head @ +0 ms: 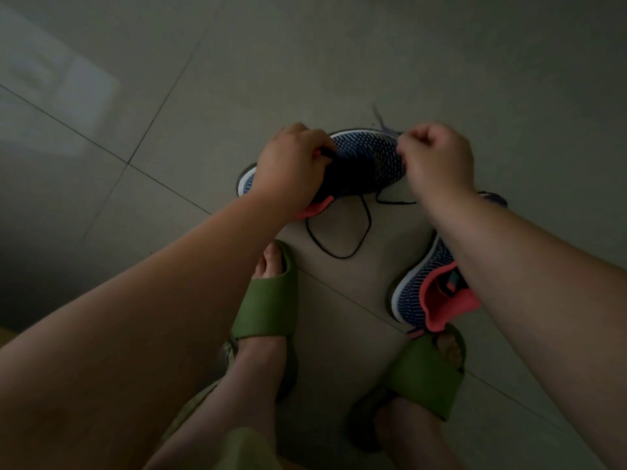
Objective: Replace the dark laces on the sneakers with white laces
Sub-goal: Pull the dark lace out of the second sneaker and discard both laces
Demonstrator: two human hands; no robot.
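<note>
The tiled floor (pixel 339 62) fills the view, grey and dim, crossed by thin dark grout lines. Two bare forearms reach down from the lower corners toward its middle, and below them two feet stand in green slide sandals (pixel 268 307), the person's left one nearer the centre and the right one (pixel 424 378) at the lower right.

A dark blue knit sneaker (pixel 366 161) with pale dashes, a white sole edge and a coral collar lies on the floor between the hands, its toe pointing to the upper right. The second sneaker (pixel 424 293) of the same pattern sits nearer the person, beside the right sandal, partly hidden under the right forearm, its coral lining open to view.

The left hand (pixel 291 171) grips the collar end of the far sneaker, fingers curled over its opening. The right hand (pixel 437 161) is at the toe end, fingers clenched, its grip pinching a pale lace (pixel 381 122) that runs blurred up and away from the fingertips; how it threads into the shoe cannot be made out.

A dark lace (pixel 342 242) lies loose on the floor just beneath the far sneaker, curving in an open loop between the two shoes, with a short end trailing toward the right wrist.
</note>
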